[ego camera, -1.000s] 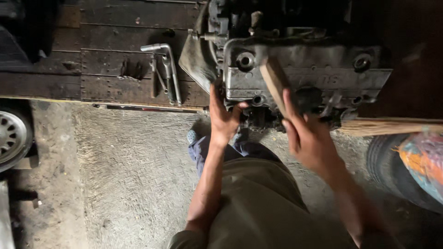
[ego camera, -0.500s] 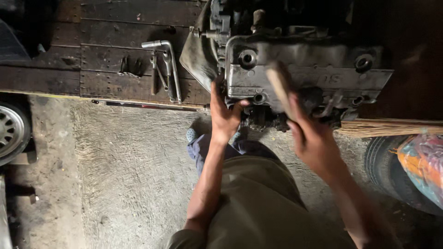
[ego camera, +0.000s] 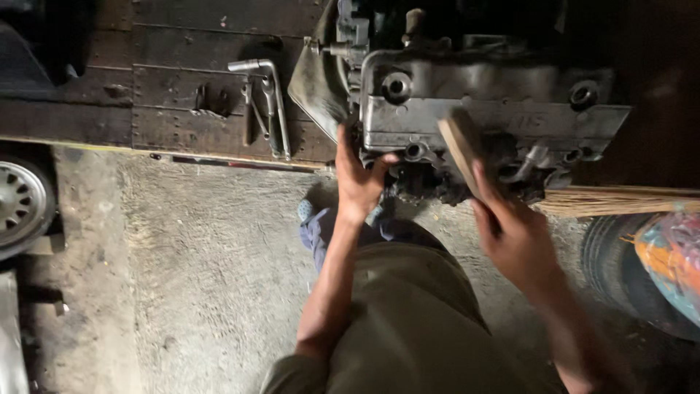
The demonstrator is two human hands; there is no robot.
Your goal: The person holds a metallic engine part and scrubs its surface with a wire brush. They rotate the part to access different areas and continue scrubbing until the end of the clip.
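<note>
A grey, oily engine block (ego camera: 496,109) lies at the edge of a dark wooden platform (ego camera: 168,95). My left hand (ego camera: 357,179) presses against the block's lower left corner, thumb on its underside. My right hand (ego camera: 514,237) grips a wooden-handled brush (ego camera: 461,146) whose head rests against the dirty lower face of the block. My olive trousers (ego camera: 408,321) fill the lower middle of the view.
Several metal wrenches and an L-shaped bar (ego camera: 266,102) lie on the platform left of the block. A straw broom (ego camera: 620,201) juts from the right. A tyre (ego camera: 620,270) and a coloured bag (ego camera: 674,255) stand at right, a car wheel (ego camera: 18,204) at left on the concrete floor (ego camera: 204,263).
My right hand has slid the brush a little down and right along the block's face. My left hand stays on the block's corner.
</note>
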